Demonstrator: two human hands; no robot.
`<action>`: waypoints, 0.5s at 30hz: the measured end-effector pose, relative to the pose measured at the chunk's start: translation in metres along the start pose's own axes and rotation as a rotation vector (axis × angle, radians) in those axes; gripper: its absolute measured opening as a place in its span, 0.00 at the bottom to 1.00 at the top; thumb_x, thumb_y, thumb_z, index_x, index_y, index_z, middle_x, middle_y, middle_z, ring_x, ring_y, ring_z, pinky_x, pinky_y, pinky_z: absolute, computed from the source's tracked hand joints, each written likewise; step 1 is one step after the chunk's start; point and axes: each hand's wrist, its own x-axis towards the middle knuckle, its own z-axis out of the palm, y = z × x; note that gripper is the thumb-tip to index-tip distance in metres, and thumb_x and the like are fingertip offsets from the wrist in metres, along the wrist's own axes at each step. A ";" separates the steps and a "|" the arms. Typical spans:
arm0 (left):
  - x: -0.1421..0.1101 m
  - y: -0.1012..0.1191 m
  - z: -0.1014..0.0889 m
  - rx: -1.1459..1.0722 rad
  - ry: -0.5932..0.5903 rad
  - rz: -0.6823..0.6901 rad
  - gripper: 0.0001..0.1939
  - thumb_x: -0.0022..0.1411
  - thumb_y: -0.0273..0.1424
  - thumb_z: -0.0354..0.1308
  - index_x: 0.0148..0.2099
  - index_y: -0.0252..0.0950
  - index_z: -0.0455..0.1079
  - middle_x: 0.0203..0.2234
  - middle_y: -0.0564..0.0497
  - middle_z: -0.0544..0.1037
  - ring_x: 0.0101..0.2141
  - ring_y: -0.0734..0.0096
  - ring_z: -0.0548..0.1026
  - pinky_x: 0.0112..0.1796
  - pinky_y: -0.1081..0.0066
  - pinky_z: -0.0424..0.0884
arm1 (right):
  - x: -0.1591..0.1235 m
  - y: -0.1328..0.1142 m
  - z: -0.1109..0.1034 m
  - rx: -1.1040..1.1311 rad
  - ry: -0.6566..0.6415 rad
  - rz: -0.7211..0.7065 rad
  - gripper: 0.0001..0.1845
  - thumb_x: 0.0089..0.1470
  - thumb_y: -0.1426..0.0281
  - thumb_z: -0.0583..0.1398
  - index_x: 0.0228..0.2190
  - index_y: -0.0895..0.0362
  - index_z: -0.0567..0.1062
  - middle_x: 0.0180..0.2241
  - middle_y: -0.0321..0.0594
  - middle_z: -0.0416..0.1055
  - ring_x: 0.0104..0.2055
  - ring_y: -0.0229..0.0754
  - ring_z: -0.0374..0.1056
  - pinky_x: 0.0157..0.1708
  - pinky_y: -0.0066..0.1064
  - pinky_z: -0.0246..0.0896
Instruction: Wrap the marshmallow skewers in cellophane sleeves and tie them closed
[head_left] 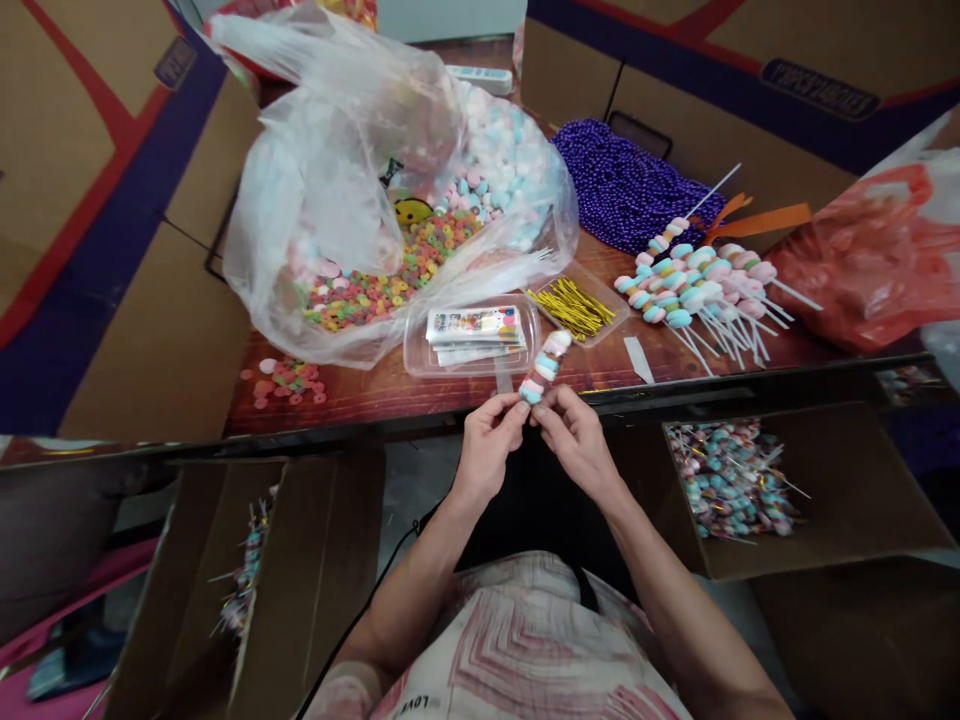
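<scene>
Just in front of the table edge, I hold a marshmallow skewer [546, 368] with pink, white and blue pieces, its tip leaning up and to the right. My left hand [492, 438] pinches its lower end from the left. From the right, my right hand [576, 438] is closed at the same end. The fingers hide the stick below the lowest marshmallow. Beyond the skewer lies a clear plastic tray [412, 345] with printed bags [476, 330]. Beside it, a shallow tray contains yellow twist ties [571, 306].
A big plastic bag [337, 150] holds marshmallows and gummy rings. Finished-looking skewers [697, 280] are piled at right, near purple bead strings [622, 185] and a red bag [870, 260]. Loose gummy rings [289, 382] lie at left. Below, an open carton [840, 490] holds wrapped skewers.
</scene>
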 end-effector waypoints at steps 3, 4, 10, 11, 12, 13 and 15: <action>0.004 0.005 0.002 -0.161 -0.035 -0.121 0.21 0.42 0.39 0.76 0.33 0.32 0.74 0.18 0.60 0.62 0.17 0.88 0.52 0.19 0.80 0.46 | -0.004 0.001 0.000 -0.132 0.116 -0.168 0.08 0.65 0.67 0.55 0.36 0.54 0.73 0.32 0.38 0.72 0.30 0.38 0.68 0.32 0.30 0.65; 0.005 0.006 0.003 -0.191 -0.032 -0.148 0.22 0.40 0.38 0.77 0.32 0.32 0.73 0.18 0.61 0.61 0.17 0.89 0.52 0.18 0.81 0.46 | -0.005 0.001 -0.001 -0.199 0.146 -0.263 0.09 0.65 0.69 0.55 0.38 0.53 0.76 0.36 0.42 0.74 0.36 0.41 0.71 0.37 0.32 0.67; 0.001 0.007 0.004 -0.260 -0.071 -0.247 0.23 0.38 0.36 0.78 0.32 0.32 0.70 0.17 0.62 0.60 0.16 0.89 0.53 0.17 0.82 0.47 | -0.003 0.002 -0.009 -0.543 0.166 -0.544 0.13 0.63 0.72 0.57 0.40 0.49 0.81 0.39 0.44 0.78 0.40 0.43 0.73 0.42 0.36 0.69; -0.001 0.007 0.004 -0.269 -0.079 -0.262 0.23 0.38 0.36 0.78 0.32 0.33 0.70 0.17 0.62 0.60 0.16 0.88 0.53 0.17 0.83 0.48 | -0.002 0.002 -0.010 -0.575 0.171 -0.555 0.12 0.63 0.71 0.57 0.39 0.49 0.81 0.38 0.44 0.78 0.38 0.43 0.73 0.40 0.36 0.69; -0.002 0.007 0.005 -0.279 -0.090 -0.272 0.23 0.39 0.36 0.78 0.32 0.33 0.69 0.17 0.62 0.61 0.16 0.88 0.54 0.17 0.83 0.48 | -0.001 0.002 -0.009 -0.591 0.177 -0.565 0.11 0.62 0.71 0.58 0.37 0.50 0.81 0.37 0.43 0.78 0.37 0.43 0.73 0.39 0.36 0.68; -0.004 0.007 0.006 -0.285 -0.104 -0.276 0.22 0.40 0.36 0.78 0.31 0.34 0.69 0.18 0.61 0.61 0.17 0.88 0.54 0.18 0.83 0.49 | -0.001 0.001 -0.008 -0.591 0.189 -0.575 0.11 0.62 0.71 0.58 0.36 0.50 0.81 0.36 0.44 0.78 0.37 0.43 0.72 0.38 0.36 0.68; -0.007 0.008 0.008 -0.286 -0.120 -0.241 0.21 0.43 0.37 0.77 0.32 0.35 0.69 0.21 0.59 0.66 0.19 0.86 0.59 0.20 0.82 0.55 | 0.000 -0.003 -0.003 -0.545 0.235 -0.577 0.09 0.62 0.71 0.57 0.34 0.52 0.79 0.35 0.45 0.77 0.37 0.44 0.72 0.39 0.37 0.68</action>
